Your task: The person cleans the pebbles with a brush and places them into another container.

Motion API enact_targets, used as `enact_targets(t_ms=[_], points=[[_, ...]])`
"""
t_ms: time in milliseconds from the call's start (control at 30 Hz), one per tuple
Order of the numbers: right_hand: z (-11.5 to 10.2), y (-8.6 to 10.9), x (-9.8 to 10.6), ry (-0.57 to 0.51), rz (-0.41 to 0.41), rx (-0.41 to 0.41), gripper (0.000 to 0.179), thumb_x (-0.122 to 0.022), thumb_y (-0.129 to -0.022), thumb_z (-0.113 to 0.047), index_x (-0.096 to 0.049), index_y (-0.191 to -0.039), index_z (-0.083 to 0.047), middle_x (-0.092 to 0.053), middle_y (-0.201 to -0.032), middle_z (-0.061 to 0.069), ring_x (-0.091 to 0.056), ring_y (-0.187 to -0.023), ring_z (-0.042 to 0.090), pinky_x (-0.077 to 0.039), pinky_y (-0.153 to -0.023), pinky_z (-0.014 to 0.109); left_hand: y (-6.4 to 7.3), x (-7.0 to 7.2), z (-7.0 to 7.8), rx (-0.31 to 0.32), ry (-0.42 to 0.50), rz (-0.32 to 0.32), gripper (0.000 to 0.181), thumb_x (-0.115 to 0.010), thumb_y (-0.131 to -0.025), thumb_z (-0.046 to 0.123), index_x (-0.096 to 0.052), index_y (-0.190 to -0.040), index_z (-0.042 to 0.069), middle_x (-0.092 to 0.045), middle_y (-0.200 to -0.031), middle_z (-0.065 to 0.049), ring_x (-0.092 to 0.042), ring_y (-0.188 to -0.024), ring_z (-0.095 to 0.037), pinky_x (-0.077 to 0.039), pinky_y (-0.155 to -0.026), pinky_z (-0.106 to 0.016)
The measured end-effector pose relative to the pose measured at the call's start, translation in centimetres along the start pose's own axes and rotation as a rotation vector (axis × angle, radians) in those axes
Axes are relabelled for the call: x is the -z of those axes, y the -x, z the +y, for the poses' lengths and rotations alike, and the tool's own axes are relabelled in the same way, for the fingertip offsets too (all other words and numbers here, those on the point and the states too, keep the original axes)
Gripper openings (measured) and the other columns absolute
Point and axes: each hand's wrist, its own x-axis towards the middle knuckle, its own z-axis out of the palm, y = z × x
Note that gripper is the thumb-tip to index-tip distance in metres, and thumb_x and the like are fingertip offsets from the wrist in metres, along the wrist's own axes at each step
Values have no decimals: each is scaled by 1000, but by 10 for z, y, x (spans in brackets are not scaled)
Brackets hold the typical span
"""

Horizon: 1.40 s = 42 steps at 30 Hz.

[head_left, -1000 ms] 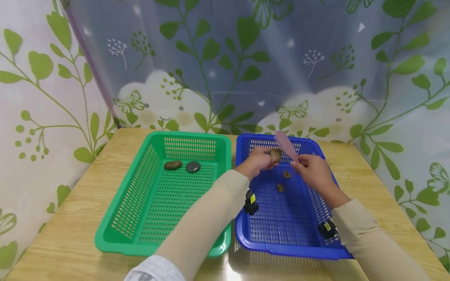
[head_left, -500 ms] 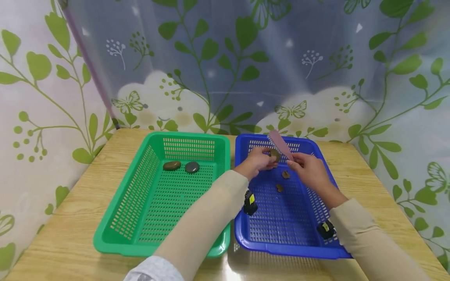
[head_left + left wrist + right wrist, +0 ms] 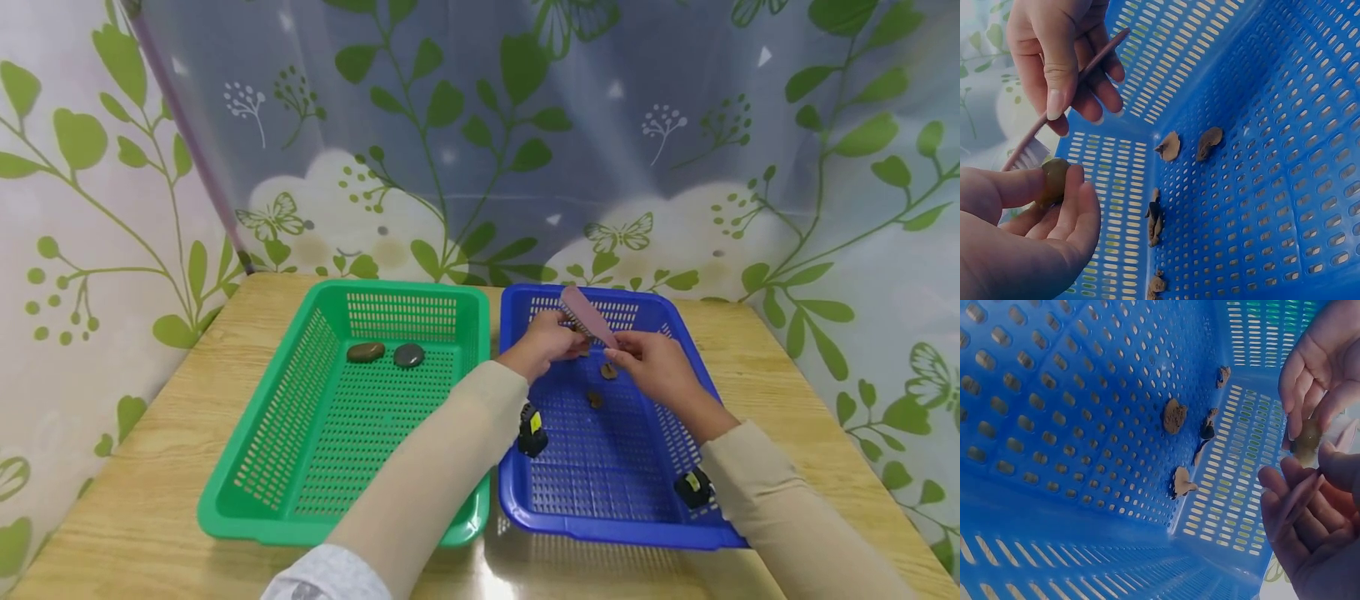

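My left hand [image 3: 549, 343] pinches a rounded olive-brown stone [image 3: 1055, 178] between thumb and fingers, over the far part of the blue basket [image 3: 615, 531]. My right hand [image 3: 663, 371] grips a pink brush [image 3: 588, 317] by its handle. Its pale bristles [image 3: 1034, 154] come right up to the stone in the left wrist view. From the head camera, the brush covers most of the stone. Below the hands, several brown pieces that look like dried mushrooms [image 3: 1175, 416] lie in the blue basket.
A green basket [image 3: 480, 417] stands left of the blue one on the wooden table [image 3: 150, 417]. Inside it lie a brown stone [image 3: 366, 352] and a dark grey stone [image 3: 408, 356]. A patterned curtain [image 3: 465, 133] rises behind the baskets.
The brush has moved left and a little down in my right hand, now overlapping the stone and the left fingers. My left hand has stayed nearly in place, still holding the stone.
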Motion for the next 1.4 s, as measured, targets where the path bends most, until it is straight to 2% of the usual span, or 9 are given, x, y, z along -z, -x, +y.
enact_targets(t_ms=[100, 200, 333, 433, 567, 667, 900, 1200, 1400], points=[[1, -1, 0, 11, 7, 0, 31, -59, -98, -18, -64, -118, 5, -72, -98, 19, -68, -85, 30, -51, -69, 44, 0, 1, 1, -6, -8, 9, 32, -58, -95, 0, -60, -126, -2, -71, -101, -17, -69, -93, -25, -54, -87, -37], [3, -1, 1, 19, 10, -12, 31, -59, -98, -18, -64, -118, 5, -72, -96, 18, -68, -85, 31, -48, -79, 50, 0, 1, 1, -9, -7, 1, 35, -57, -96, 0, -58, -131, 0, -71, -102, -17, -69, -90, -23, -54, -88, -37], [3, 0, 3, 23, 4, -49, 35, -57, -99, -20, -62, -122, 6, -72, -99, 19, -68, -90, 33, -48, -83, 52, -1, 2, 0, -11, -5, -10, 39, -55, -96, 0, -55, -136, 2, -70, -106, -17, -69, -92, -22, -55, -85, -35], [2, 1, 3, 25, -2, -84, 35, -56, -100, -22, -62, -122, 5, -72, -97, 18, -67, -84, 28, -50, -65, 40, -1, 1, 0, -11, -13, -8, 41, -54, -96, -1, -54, -137, 2, -70, -108, -17, -69, -93, -22, -54, -86, -35], [2, 0, 4, 26, 0, -104, 35, -56, -100, -22, -63, -121, 4, -72, -93, 16, -64, -77, 24, -45, -58, 33, 0, 1, 1, -13, -23, -11, 41, -54, -96, -1, -54, -137, 4, -70, -108, -16, -69, -91, -20, -52, -90, -39], [2, 1, 5, 21, 20, -116, 34, -56, -100, -21, -63, -120, 6, -72, -94, 18, -67, -79, 28, -50, -61, 37, 1, 2, 1, -14, -24, -13, 41, -54, -97, 0, -54, -137, 5, -70, -107, -17, -69, -85, -17, -53, -85, -36], [4, 2, 9, -15, 75, -178, 38, -53, -101, -21, -59, -121, 10, -70, -97, 22, -68, -82, 30, -53, -65, 41, 1, 2, 2, -17, -25, 4, 40, -55, -96, -1, -57, -135, 6, -70, -105, -18, -64, -74, -12, -47, -62, -22], [2, 1, 9, -56, 75, -159, 40, -51, -102, -22, -56, -127, 9, -68, -110, 24, -69, -92, 34, -54, -76, 47, 2, 3, 3, -16, -20, -7, 39, -54, -96, -1, -56, -135, 5, -70, -106, -17, -63, -75, -13, -45, -57, -19], [0, 1, 6, -40, 47, -103, 42, -54, -101, -21, -54, -131, 8, -67, -113, 24, -68, -96, 35, -52, -80, 49, 3, 3, 3, -43, -34, 8, 37, -52, -97, 0, -57, -134, 3, -69, -107, -15, -66, -83, -17, -47, -64, -24]])
